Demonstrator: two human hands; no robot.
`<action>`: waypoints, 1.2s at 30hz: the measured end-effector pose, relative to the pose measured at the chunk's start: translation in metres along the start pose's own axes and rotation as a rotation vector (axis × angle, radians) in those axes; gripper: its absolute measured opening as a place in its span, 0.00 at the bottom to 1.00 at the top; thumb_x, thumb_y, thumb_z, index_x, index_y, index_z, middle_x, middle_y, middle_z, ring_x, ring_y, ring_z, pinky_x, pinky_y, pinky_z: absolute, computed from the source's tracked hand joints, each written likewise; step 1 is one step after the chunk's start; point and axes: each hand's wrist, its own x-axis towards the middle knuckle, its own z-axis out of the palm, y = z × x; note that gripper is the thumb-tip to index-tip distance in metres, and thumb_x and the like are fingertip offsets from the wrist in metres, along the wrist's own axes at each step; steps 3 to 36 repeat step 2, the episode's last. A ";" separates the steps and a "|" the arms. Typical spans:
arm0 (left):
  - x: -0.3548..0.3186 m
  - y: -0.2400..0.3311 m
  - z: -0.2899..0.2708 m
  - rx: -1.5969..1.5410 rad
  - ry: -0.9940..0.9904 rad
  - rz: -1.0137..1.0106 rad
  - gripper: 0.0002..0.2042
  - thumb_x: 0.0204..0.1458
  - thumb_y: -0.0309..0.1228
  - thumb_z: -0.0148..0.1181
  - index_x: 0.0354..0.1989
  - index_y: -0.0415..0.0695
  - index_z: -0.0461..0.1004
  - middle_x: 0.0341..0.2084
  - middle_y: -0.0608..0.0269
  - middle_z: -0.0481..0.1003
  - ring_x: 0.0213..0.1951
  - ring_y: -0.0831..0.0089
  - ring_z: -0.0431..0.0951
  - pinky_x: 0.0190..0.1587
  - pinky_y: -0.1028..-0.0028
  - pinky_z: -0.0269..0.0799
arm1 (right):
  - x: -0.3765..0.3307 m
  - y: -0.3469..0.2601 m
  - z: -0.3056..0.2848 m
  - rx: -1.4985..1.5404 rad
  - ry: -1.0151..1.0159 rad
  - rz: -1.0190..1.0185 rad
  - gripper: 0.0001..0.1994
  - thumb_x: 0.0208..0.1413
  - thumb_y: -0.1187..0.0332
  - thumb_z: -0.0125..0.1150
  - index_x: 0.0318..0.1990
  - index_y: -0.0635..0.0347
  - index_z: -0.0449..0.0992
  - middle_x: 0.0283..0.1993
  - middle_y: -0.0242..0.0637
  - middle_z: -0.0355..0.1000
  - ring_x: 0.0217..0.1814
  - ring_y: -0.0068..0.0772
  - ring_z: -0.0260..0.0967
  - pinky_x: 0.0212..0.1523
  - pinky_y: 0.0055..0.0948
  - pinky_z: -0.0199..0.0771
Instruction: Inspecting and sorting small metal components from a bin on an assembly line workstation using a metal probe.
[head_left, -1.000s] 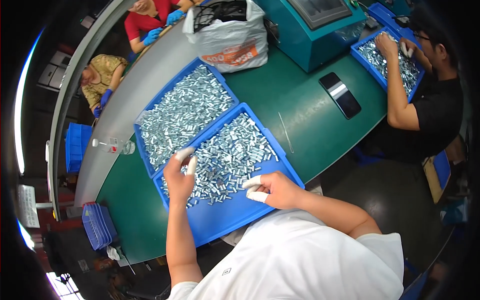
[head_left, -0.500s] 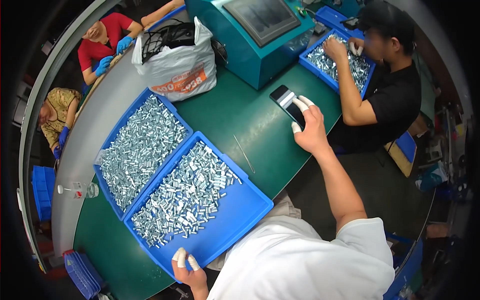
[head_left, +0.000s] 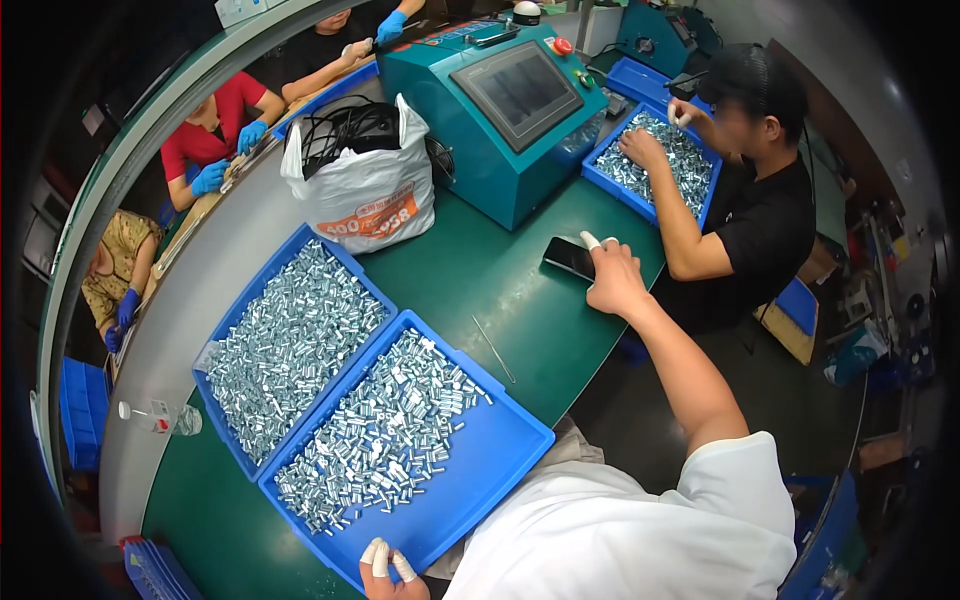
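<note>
My right hand (head_left: pixel 617 277), with pale finger covers, grips the right end of a dark smartphone (head_left: pixel 567 257) at the table's right edge. My left hand (head_left: pixel 392 574) is at the near rim of the front blue tray (head_left: pixel 480 440). Its covered fingers are slightly apart and bent, with nothing visible between them. Small silvery metal sleeves (head_left: pixel 375 450) fill much of that tray, leaving its right part bare. A second blue tray (head_left: pixel 228 440), heaped with the same kind of metal pieces (head_left: pixel 290 345), adjoins it on the far left side.
A thin metal rod (head_left: pixel 493 348) lies on the green table. Behind are a white plastic bag (head_left: pixel 365 205) with black cables and a teal machine (head_left: pixel 480 140). A clear bottle (head_left: pixel 160 417) lies left. At right, a co-worker (head_left: pixel 765 180) handles parts in another blue tray (head_left: pixel 650 213).
The view has tilted up. The phone has turned more level, and my right fingers have gone from its screen to its right end. The co-worker's hands have moved apart.
</note>
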 end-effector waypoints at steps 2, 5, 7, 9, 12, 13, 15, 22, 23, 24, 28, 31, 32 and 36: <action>-0.020 -0.025 0.002 -0.143 -0.097 -0.137 0.16 0.57 0.22 0.61 0.54 0.35 0.73 0.50 0.42 0.75 0.43 0.51 0.80 0.44 0.60 0.80 | 0.007 0.013 0.006 0.068 0.055 0.025 0.44 0.41 0.76 0.61 0.73 0.55 0.59 0.58 0.52 0.65 0.59 0.57 0.64 0.60 0.53 0.64; -0.020 -0.025 0.002 -0.143 -0.097 -0.137 0.16 0.57 0.22 0.61 0.54 0.35 0.73 0.50 0.42 0.75 0.43 0.51 0.80 0.44 0.60 0.80 | 0.007 0.013 0.006 0.068 0.055 0.025 0.44 0.41 0.76 0.61 0.73 0.55 0.59 0.58 0.52 0.65 0.59 0.57 0.64 0.60 0.53 0.64; -0.020 -0.025 0.002 -0.143 -0.097 -0.137 0.16 0.57 0.22 0.61 0.54 0.35 0.73 0.50 0.42 0.75 0.43 0.51 0.80 0.44 0.60 0.80 | 0.007 0.013 0.006 0.068 0.055 0.025 0.44 0.41 0.76 0.61 0.73 0.55 0.59 0.58 0.52 0.65 0.59 0.57 0.64 0.60 0.53 0.64; -0.020 -0.025 0.002 -0.143 -0.097 -0.137 0.16 0.57 0.22 0.61 0.54 0.35 0.73 0.50 0.42 0.75 0.43 0.51 0.80 0.44 0.60 0.80 | 0.007 0.013 0.006 0.068 0.055 0.025 0.44 0.41 0.76 0.61 0.73 0.55 0.59 0.58 0.52 0.65 0.59 0.57 0.64 0.60 0.53 0.64; -0.020 -0.025 0.002 -0.143 -0.097 -0.137 0.16 0.57 0.22 0.61 0.54 0.35 0.73 0.50 0.42 0.75 0.43 0.51 0.80 0.44 0.60 0.80 | 0.007 0.013 0.006 0.068 0.055 0.025 0.44 0.41 0.76 0.61 0.73 0.55 0.59 0.58 0.52 0.65 0.59 0.57 0.64 0.60 0.53 0.64; -0.020 -0.025 0.002 -0.143 -0.097 -0.137 0.16 0.57 0.22 0.61 0.54 0.35 0.73 0.50 0.42 0.75 0.43 0.51 0.80 0.44 0.60 0.80 | 0.007 0.013 0.006 0.068 0.055 0.025 0.44 0.41 0.76 0.61 0.73 0.55 0.59 0.58 0.52 0.65 0.59 0.57 0.64 0.60 0.53 0.64; -0.020 -0.025 0.002 -0.143 -0.097 -0.137 0.16 0.57 0.22 0.61 0.54 0.35 0.73 0.50 0.42 0.75 0.43 0.51 0.80 0.44 0.60 0.80 | 0.007 0.013 0.006 0.068 0.055 0.025 0.44 0.41 0.76 0.61 0.73 0.55 0.59 0.58 0.52 0.65 0.59 0.57 0.64 0.60 0.53 0.64; -0.020 -0.025 0.002 -0.143 -0.097 -0.137 0.16 0.57 0.22 0.61 0.54 0.35 0.73 0.50 0.42 0.75 0.43 0.51 0.80 0.44 0.60 0.80 | 0.007 0.013 0.006 0.068 0.055 0.025 0.44 0.41 0.76 0.61 0.73 0.55 0.59 0.58 0.52 0.65 0.59 0.57 0.64 0.60 0.53 0.64; -0.020 -0.025 0.002 -0.143 -0.097 -0.137 0.16 0.57 0.22 0.61 0.54 0.35 0.73 0.50 0.42 0.75 0.43 0.51 0.80 0.44 0.60 0.80 | 0.007 0.013 0.006 0.068 0.055 0.025 0.44 0.41 0.76 0.61 0.73 0.55 0.59 0.58 0.52 0.65 0.59 0.57 0.64 0.60 0.53 0.64; -0.020 -0.025 0.002 -0.143 -0.097 -0.137 0.16 0.57 0.22 0.61 0.54 0.35 0.73 0.50 0.42 0.75 0.43 0.51 0.80 0.44 0.60 0.80 | 0.007 0.013 0.006 0.068 0.055 0.025 0.44 0.41 0.76 0.61 0.73 0.55 0.59 0.58 0.52 0.65 0.59 0.57 0.64 0.60 0.53 0.64; -0.020 -0.025 0.002 -0.143 -0.097 -0.137 0.16 0.57 0.22 0.61 0.54 0.35 0.73 0.50 0.42 0.75 0.43 0.51 0.80 0.44 0.60 0.80 | 0.007 0.013 0.006 0.068 0.055 0.025 0.44 0.41 0.76 0.61 0.73 0.55 0.59 0.58 0.52 0.65 0.59 0.57 0.64 0.60 0.53 0.64; -0.020 -0.025 0.002 -0.143 -0.097 -0.137 0.16 0.57 0.22 0.61 0.54 0.35 0.73 0.50 0.42 0.75 0.43 0.51 0.80 0.44 0.60 0.80 | 0.007 0.013 0.006 0.068 0.055 0.025 0.44 0.41 0.76 0.61 0.73 0.55 0.59 0.58 0.52 0.65 0.59 0.57 0.64 0.60 0.53 0.64; -0.020 -0.025 0.002 -0.143 -0.097 -0.137 0.16 0.57 0.22 0.61 0.54 0.35 0.73 0.50 0.42 0.75 0.43 0.51 0.80 0.44 0.60 0.80 | 0.007 0.013 0.006 0.068 0.055 0.025 0.44 0.41 0.76 0.61 0.73 0.55 0.59 0.58 0.52 0.65 0.59 0.57 0.64 0.60 0.53 0.64; -0.020 -0.025 0.002 -0.143 -0.097 -0.137 0.16 0.57 0.22 0.61 0.54 0.35 0.73 0.50 0.42 0.75 0.43 0.51 0.80 0.44 0.60 0.80 | 0.007 0.013 0.006 0.068 0.055 0.025 0.44 0.41 0.76 0.61 0.73 0.55 0.59 0.58 0.52 0.65 0.59 0.57 0.64 0.60 0.53 0.64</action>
